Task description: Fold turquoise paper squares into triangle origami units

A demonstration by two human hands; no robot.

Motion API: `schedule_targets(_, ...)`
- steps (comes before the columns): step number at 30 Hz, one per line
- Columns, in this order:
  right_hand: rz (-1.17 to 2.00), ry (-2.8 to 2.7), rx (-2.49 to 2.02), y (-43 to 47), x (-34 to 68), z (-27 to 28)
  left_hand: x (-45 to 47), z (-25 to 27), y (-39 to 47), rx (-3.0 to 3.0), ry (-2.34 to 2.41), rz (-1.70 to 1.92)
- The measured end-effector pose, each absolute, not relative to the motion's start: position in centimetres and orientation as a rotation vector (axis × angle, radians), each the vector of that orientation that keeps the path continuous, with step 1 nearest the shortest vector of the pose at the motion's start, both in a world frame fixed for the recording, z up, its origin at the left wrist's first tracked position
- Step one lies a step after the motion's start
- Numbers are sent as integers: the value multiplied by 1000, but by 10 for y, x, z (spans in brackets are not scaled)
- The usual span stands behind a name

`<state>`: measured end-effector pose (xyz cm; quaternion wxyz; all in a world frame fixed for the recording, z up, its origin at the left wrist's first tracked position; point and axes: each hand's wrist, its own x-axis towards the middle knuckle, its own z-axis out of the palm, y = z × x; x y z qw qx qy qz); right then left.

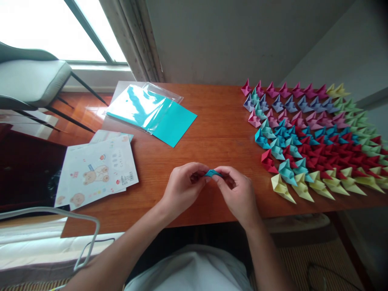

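Observation:
A small folded piece of blue paper [213, 173] is pinched between my two hands over the front half of the table. My left hand [185, 182] grips its left end with thumb and fingers. On the other side, the thumb and fingers of my right hand [238, 190] are closed on its right end. The fingertips cover much of the paper, so its full shape is hidden. To the right stand rows of folded paper figures [329, 152] in pink, purple, blue, red, green and yellow, the nearest a yellow one [282, 186].
A clear plastic sleeve [142, 109] with turquoise paper sheets [176, 123] lies at the table's back left. White bear-printed packets [97, 171] overlap the left edge. A chair [33, 79] stands by the window. The wooden table [218, 133] ends just before my body.

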<state>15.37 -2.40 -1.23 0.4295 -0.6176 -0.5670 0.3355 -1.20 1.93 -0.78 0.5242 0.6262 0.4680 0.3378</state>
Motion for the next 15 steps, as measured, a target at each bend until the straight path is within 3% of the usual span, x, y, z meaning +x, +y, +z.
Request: schedule_targets(15, 814, -1355, -1461, -27, 168, -15, -10, -1, 23, 1169, 1075, 924)
